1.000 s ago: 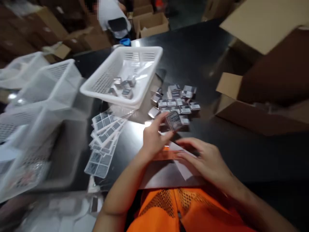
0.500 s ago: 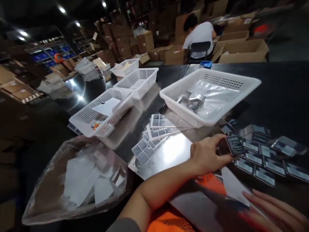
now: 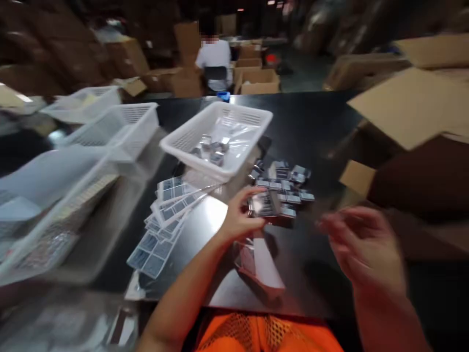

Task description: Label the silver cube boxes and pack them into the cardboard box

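Observation:
My left hand [image 3: 238, 220] is closed around a small shiny box with a dark printed label [image 3: 266, 204], held above the metal tabletop. Beyond it lie several similar small boxes [image 3: 287, 185] in loose rows. Below my left wrist, a folded white card [image 3: 267, 264] and a clear wrapper lie near the table's front edge. My right hand [image 3: 366, 249] is raised at the right, apart from the boxes and blurred. Its fingers are curled, with the tips close to the thumb; anything between them is too smeared to make out. Label sheets [image 3: 156, 252] are fanned out left of my left forearm.
A white basket [image 3: 252, 115] with clear bags and small shiny packs stands beyond the sheets. More white baskets [image 3: 141, 127] line the left. An open cardboard box [image 3: 406, 110] rises at the right. A person in a white shirt [image 3: 216, 56] sits across the table, facing away.
The view has swung right. My left hand still holds the small box. My right hand has lifted from beside the white card and moved away right, its fingers going from stretched to curled.

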Demonstrator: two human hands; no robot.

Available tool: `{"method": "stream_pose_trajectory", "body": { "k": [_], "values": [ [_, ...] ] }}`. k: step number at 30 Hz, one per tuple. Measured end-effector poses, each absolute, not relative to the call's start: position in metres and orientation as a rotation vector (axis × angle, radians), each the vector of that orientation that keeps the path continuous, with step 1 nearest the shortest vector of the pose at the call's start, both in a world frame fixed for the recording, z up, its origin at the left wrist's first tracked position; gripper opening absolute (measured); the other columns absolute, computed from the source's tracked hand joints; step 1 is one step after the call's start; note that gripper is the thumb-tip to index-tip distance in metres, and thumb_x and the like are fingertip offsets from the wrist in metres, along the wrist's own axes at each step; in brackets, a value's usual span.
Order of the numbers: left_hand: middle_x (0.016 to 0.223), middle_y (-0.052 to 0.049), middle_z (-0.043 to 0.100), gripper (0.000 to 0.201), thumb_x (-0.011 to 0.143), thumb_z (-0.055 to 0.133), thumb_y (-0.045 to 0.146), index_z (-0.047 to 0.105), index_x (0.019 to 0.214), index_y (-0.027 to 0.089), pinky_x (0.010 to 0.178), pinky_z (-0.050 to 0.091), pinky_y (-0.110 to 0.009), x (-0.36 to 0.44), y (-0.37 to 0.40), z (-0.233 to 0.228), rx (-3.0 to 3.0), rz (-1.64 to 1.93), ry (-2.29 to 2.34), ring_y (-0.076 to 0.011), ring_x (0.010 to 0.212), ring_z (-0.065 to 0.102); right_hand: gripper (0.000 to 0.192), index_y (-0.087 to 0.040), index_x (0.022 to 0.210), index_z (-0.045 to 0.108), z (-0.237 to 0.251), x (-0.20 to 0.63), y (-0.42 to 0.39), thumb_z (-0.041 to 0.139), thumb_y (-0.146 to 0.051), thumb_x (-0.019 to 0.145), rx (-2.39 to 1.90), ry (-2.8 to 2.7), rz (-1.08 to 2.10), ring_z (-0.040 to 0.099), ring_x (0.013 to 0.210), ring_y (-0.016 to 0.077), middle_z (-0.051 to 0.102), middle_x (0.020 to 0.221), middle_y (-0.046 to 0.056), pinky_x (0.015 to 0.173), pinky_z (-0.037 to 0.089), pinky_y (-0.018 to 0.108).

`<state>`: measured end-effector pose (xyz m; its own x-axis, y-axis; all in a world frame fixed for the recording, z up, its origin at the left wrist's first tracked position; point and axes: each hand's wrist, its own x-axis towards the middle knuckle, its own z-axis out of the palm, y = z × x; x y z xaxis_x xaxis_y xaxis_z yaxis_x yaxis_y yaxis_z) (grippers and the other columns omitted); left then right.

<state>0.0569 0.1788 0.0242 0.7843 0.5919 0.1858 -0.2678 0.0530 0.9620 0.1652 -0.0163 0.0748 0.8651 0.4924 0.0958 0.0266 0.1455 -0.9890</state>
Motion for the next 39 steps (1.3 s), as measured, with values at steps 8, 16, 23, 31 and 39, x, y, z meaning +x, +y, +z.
{"method": "stream_pose_trajectory", "body": {
  "k": [8,16,23,31,39],
  "values": [
    [0.121,-0.006,0.074,0.062,0.057,0.072,0.007,0.067,0.118,0.022,0.038,0.024,-0.013,0.043,0.171,0.029,1.777,0.584,0.215,0.003,0.042,0.032,0.062,-0.025,0.105,0.048,0.091,0.163,-0.003,0.094,-0.035,0.064,-1.28,-0.408,0.735,0.067,0.058,0.0113,0.073,0.068,-0.007,0.06,0.053,0.021],
    [0.124,-0.012,0.074,0.056,0.064,0.08,0.016,0.069,0.119,0.022,0.041,0.027,-0.016,0.041,0.171,0.025,1.707,0.395,0.119,-0.0029,0.05,0.044,0.066,-0.027,0.103,0.038,0.092,0.162,-0.006,0.093,-0.034,0.066,-1.324,-0.481,0.83,0.069,0.06,0.0141,0.074,0.069,-0.007,0.062,0.053,0.024],
    [0.123,-0.009,0.075,0.058,0.063,0.08,0.012,0.07,0.119,0.023,0.039,0.023,-0.016,0.042,0.168,0.03,1.743,0.394,0.153,0.0,0.045,0.036,0.064,-0.027,0.104,0.038,0.086,0.158,-0.001,0.09,-0.028,0.068,-1.312,-0.48,0.808,0.069,0.06,0.012,0.074,0.07,-0.007,0.061,0.051,0.021],
    [0.122,-0.01,0.076,0.059,0.063,0.082,0.013,0.069,0.12,0.022,0.04,0.025,-0.016,0.042,0.167,0.029,1.756,0.406,0.196,-0.0042,0.053,0.05,0.063,-0.027,0.105,0.037,0.084,0.159,0.0,0.089,-0.029,0.069,-1.348,-0.479,0.793,0.069,0.06,0.0141,0.075,0.07,-0.006,0.06,0.051,0.024],
    [0.118,-0.009,0.077,0.055,0.066,0.083,0.018,0.07,0.119,0.022,0.039,0.026,-0.016,0.043,0.167,0.03,1.783,0.447,0.157,-0.0027,0.048,0.045,0.061,-0.027,0.104,0.038,0.081,0.159,0.001,0.088,-0.029,0.07,-1.345,-0.485,0.782,0.068,0.059,0.0138,0.074,0.07,-0.007,0.059,0.049,0.024]
  ]
}}
